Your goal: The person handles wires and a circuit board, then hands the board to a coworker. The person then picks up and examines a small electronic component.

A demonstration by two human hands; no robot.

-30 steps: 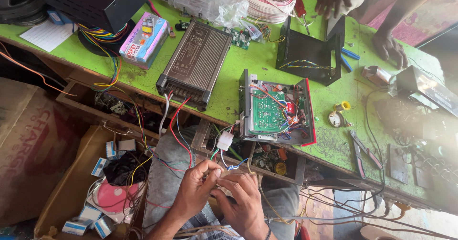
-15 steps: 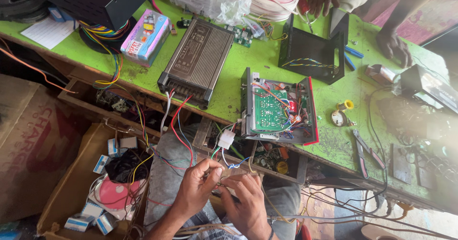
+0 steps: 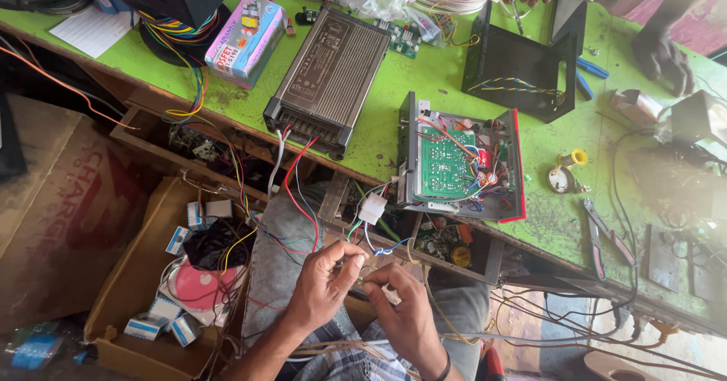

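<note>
everywhere, cluttered green workbench (image 3: 394,116)

We could not tell what the left hand (image 3: 322,286) and right hand (image 3: 401,313) pinched; the wire ends (image 3: 362,273) were too small.

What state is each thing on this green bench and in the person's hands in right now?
Left hand: pinching thin wires.
Right hand: pinching the same wires.
Wires: loose, held between both hands.
White connector: hanging off the bench edge.
Amplifier chassis: lid off, green board exposed.
Grey power supply: closed, leads trailing.
Black bracket: empty, open.
Cardboard box: open, holding small boxes.
</note>
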